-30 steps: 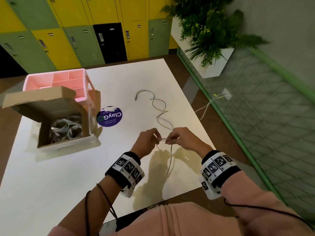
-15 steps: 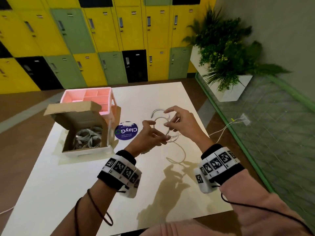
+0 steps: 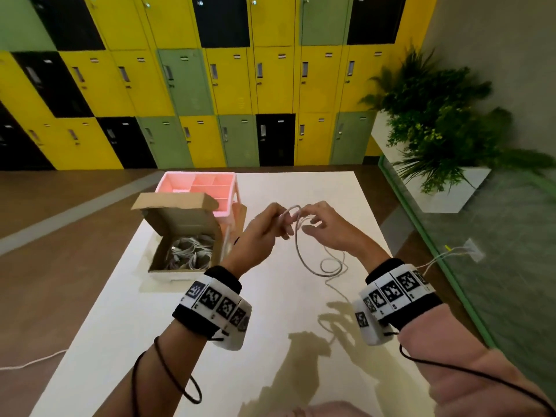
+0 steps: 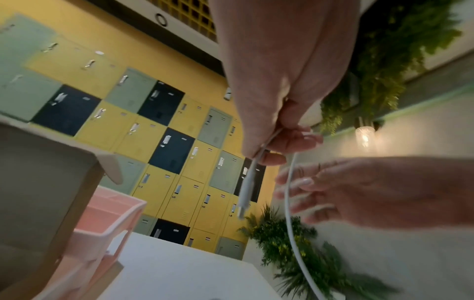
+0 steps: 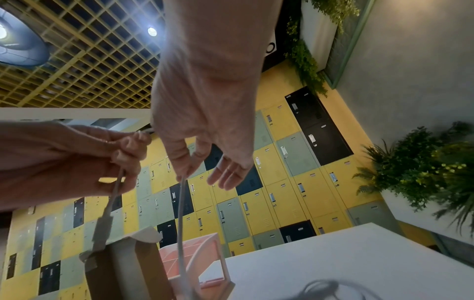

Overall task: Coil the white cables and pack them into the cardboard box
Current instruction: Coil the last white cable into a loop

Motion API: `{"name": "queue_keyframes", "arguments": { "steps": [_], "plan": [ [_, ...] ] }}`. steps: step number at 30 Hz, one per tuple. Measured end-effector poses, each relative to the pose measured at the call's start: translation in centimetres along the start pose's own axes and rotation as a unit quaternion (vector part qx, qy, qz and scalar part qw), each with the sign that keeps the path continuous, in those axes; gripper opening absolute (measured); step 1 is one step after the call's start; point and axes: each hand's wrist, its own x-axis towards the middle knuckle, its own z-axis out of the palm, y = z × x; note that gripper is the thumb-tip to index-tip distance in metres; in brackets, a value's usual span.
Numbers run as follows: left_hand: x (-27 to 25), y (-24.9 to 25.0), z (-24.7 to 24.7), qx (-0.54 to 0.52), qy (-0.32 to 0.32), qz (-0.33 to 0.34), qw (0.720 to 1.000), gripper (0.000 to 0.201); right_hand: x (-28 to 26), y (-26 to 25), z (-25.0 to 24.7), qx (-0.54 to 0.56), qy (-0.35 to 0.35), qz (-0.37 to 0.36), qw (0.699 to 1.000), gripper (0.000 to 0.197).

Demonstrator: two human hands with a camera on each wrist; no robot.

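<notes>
Both hands are raised above the white table with one white cable between them. My left hand pinches the cable close to its plug, which dangles below the fingers. Just to its right, my right hand pinches the cable between thumb and forefinger, the other fingers spread. A large loop hangs from the hands, and smaller loops trail toward the table. The open cardboard box stands to the left, lid up, with several coiled white cables inside.
A pink divided organiser stands right behind the box. The table's right edge runs by a green-framed glass wall with a white wire and socket. A planter is far right, lockers behind, and another white wire lies on the floor at left.
Both hands have risen from low over the table's near side, lifting the cable that lay stretched across the table; it now hangs in loops. The head view has tilted up.
</notes>
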Motion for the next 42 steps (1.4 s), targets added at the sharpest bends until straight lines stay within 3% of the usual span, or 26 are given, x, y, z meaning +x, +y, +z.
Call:
{"name": "queue_keyframes", "arguments": {
  "steps": [2,4,8,14,17,21,30,36,42],
  "plan": [
    [0.4,0.4,-0.6,-0.031,0.024,0.003,0.999,0.021,0.3,-0.1,0.5,0.055,-0.007,0.008,0.998,0.007],
    [0.8,0.6,-1.1,-0.047,0.045,-0.002,0.998,0.023,0.8,-0.4,1.0,0.112,-0.011,0.000,0.994,0.011],
    [1.0,0.6,-1.6,-0.140,0.077,-0.089,0.983,0.024,1.3,-1.8,1.2,0.163,-0.012,0.008,0.987,0.017],
    [0.8,1.9,-2.0,-0.223,0.001,-0.091,0.971,0.031,2.3,-2.1,0.7,0.044,0.160,-0.048,0.985,0.021],
    [1.0,2.7,-2.2,-0.273,-0.010,-0.058,0.960,0.029,2.3,-2.0,1.0,0.012,0.175,-0.055,0.983,0.023],
    [1.6,3.4,-2.7,-0.288,0.002,-0.015,0.957,0.031,1.9,-1.8,1.9,-0.027,0.136,-0.059,0.989,0.028],
    [2.1,2.1,-4.3,-0.311,0.083,0.004,0.947,0.038,-0.3,-1.6,3.6,-0.084,-0.051,-0.024,0.995,0.028],
    [2.2,0.8,-4.6,-0.318,0.097,-0.034,0.942,0.041,-0.8,-3.2,3.6,-0.180,-0.086,-0.095,0.975,0.029],
    [1.7,0.4,-4.2,-0.141,0.061,-0.067,0.986,0.041,-1.3,-6.3,2.3,-0.202,-0.071,-0.157,0.964,0.026]
  ]
}}
